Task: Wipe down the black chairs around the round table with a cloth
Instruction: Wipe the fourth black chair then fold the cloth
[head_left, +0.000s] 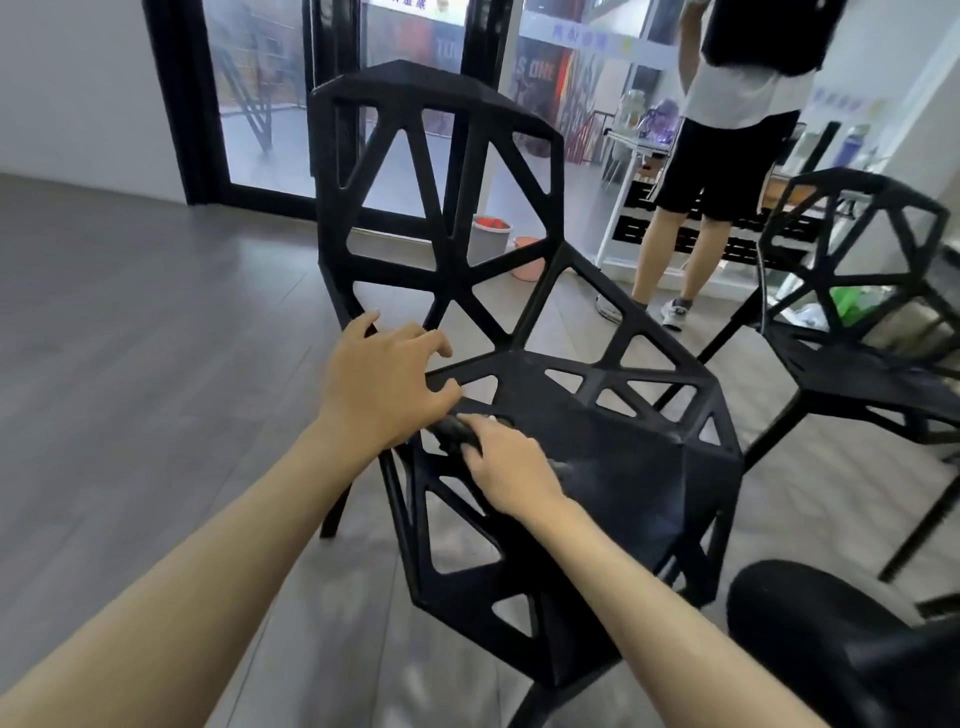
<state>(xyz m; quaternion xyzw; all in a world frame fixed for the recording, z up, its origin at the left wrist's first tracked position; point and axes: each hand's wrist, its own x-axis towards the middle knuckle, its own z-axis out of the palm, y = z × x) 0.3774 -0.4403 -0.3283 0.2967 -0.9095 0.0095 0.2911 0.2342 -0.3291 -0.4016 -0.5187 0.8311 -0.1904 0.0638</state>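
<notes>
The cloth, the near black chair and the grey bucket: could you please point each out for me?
cloth (457, 434), head view, on the dark bunched part beside the fingers.
near black chair (623, 467), head view, on its seat.
grey bucket (488, 240), head view, on its side wall.

A black chair (519, 415) of open triangular struts stands upright on the wood floor, its solid seat panel facing the camera. A dark cloth (457, 431) lies bunched at the seat's left rear edge. A second matching chair (857, 322) stands to its right.

grey wood floor (130, 364) — two black chairs (613, 467) | bucket (491, 236) | pink basin (527, 257)
</notes>
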